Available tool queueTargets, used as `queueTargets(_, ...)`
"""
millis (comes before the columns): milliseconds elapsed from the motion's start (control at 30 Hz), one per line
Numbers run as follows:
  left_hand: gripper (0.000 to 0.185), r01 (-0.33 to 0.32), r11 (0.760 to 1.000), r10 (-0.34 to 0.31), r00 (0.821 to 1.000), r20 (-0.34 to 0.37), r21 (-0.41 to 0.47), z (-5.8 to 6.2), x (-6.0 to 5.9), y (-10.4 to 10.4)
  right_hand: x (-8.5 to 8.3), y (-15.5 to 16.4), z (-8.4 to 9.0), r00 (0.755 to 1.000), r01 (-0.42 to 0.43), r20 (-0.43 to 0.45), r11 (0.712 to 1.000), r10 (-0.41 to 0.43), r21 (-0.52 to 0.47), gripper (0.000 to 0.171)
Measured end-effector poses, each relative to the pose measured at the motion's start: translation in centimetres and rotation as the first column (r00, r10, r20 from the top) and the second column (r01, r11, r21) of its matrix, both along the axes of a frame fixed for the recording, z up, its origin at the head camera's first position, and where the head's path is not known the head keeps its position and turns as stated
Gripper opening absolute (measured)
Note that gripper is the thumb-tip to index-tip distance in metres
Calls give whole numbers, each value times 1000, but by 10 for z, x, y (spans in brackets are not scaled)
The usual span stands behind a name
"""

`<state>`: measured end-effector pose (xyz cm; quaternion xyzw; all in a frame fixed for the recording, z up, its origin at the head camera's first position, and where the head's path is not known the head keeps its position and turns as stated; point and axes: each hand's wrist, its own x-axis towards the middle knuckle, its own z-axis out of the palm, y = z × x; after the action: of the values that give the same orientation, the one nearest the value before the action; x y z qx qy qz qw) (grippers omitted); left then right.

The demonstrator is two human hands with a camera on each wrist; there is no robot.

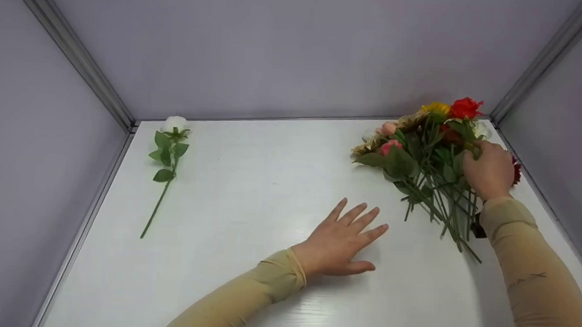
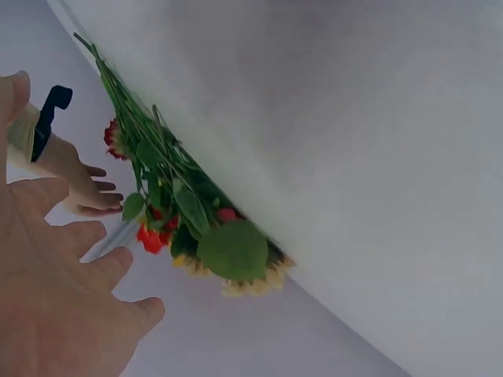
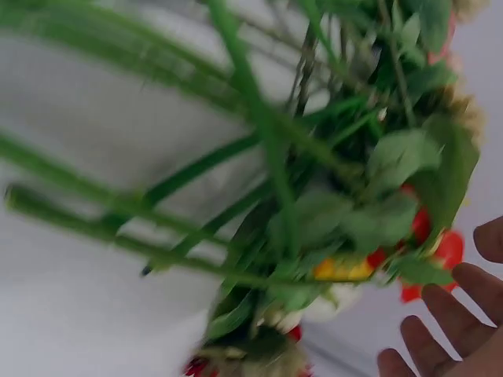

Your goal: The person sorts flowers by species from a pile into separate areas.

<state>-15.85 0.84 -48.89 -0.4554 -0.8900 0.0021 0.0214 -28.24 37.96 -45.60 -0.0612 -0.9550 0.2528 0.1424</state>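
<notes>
A bunch of artificial-looking flowers (image 1: 401, 161) lies at the back right of the white table, green stems fanned toward the front. Among its blooms are a red rose (image 1: 465, 108), a yellow flower (image 1: 436, 109) and a pink rose (image 1: 391, 147). My right hand (image 1: 489, 169) reaches in at the bunch's right side, fingertips at the leaves near the red rose; in the right wrist view its fingers (image 3: 464, 318) are extended and loosely spread. Palm down, my left hand (image 1: 339, 246) is over the middle of the table, fingers spread and holding nothing.
One white rose (image 1: 176, 124) with a leafy stem lies separately at the table's left. A dark red flower (image 1: 517, 172) shows beyond my right hand. Grey panels (image 1: 296, 50) enclose the white table (image 1: 251, 181) at the back and both sides.
</notes>
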Motion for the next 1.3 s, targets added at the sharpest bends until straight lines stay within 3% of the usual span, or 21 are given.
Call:
queueTargets(233,83,53,997,-52,999,12,-55,-12,14,35,1,24,-4,984,26,178,999,-22,-22,54)
queueTargets(467,82,77,994,-77,997,5,-77,-20,20,53,-3,26,-10,977,52,206,998,-45,-27,30)
queueTargets(833,82,66,995,-66,998,12,-78,-23,21,56,-2,29,-11,974,65,218,998,-57,-27,23)
queueTargets(1100,82,61,995,-61,998,8,-83,-21,21,57,-1,33,-10,984,63,167,998,-58,-21,25)
queueTargets(1300,82,62,994,-62,998,8,-93,-20,20,57,1,38,-6,970,84,236,990,-55,-117,31)
